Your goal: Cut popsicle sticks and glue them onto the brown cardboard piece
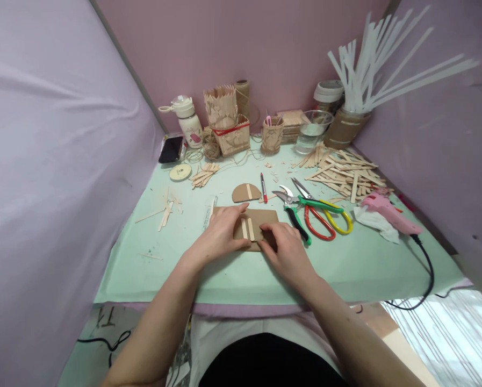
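A small brown cardboard piece point(258, 233) with two pale wooden sticks point(248, 229) across it lies between my hands, over a larger cardboard sheet point(268, 216). My left hand point(223, 232) grips its left side, thumb along the near edge and fingers at the far edge. On the right side, my right hand point(283, 243) pinches the near corner between thumb and fingers. Just beyond is a rounded cardboard piece point(241, 193) with one stick across it. A red marker point(264, 187) lies beside that piece. Part of a ruler point(208, 214) shows by my left hand.
Pruning shears point(292, 207) and red-and-yellow-handled scissors point(319, 221) lie right of my hands. Farther right are a pink glue gun point(389, 212) with a cord and a pile of craft sticks point(345, 174). A water bowl point(311, 134), stick-covered holders point(232, 137) and a bottle point(188, 122) line the back.
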### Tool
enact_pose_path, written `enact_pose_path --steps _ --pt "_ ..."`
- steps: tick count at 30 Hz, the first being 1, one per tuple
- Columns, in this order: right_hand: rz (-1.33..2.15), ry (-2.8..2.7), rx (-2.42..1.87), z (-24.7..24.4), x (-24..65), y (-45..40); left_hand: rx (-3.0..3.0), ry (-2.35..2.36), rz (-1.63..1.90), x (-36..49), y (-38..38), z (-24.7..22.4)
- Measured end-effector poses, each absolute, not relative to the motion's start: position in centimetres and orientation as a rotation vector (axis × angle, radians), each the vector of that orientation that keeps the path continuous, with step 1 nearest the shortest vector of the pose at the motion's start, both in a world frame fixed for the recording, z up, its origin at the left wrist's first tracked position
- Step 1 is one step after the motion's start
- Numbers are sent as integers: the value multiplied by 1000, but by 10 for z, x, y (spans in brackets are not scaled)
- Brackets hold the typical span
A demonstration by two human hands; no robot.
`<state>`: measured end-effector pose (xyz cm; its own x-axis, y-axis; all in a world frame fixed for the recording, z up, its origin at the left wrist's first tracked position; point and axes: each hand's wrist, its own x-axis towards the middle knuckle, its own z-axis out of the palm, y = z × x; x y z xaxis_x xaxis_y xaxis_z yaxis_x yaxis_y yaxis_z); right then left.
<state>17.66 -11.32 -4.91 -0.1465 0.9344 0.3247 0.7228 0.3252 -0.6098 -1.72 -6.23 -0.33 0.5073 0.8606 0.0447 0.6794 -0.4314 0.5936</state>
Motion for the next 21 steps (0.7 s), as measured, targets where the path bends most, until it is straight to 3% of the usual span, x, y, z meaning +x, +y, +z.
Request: enact_pose_path --steps 16,21 --pt "409 -1946 -1460 -45 178 -116 2292 1257 427 -5 -64 -2" --pt "135 -1825 -1460 -25 234 -115 2273 1273 393 -6 -60 -3"
